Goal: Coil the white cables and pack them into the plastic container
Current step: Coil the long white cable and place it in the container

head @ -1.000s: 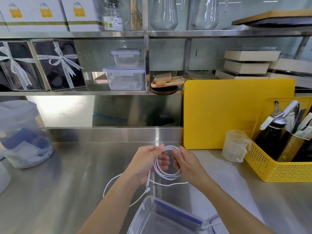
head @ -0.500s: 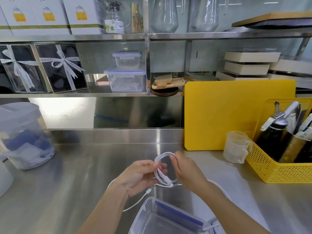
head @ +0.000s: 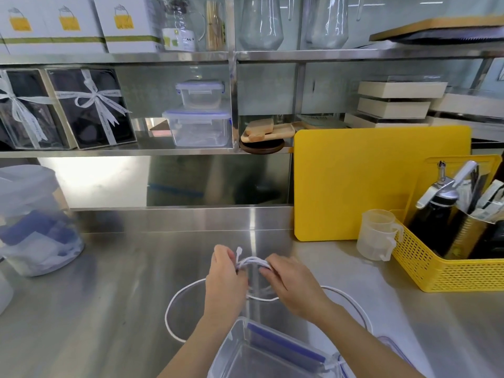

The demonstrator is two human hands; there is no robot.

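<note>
1. Nearest the camera, the clear plastic container sat open and empty on the steel counter.
2. Beyond it, slack white cable had spread into wider loops on both sides than half a second earlier.
3. The left hand and right hand were closed on a small coil, now flatter and lower, a plug end poking up.
4. The winding was probably unfinished, so nothing was packed yet.
5. Farther back stood a yellow cutting board.
</note>
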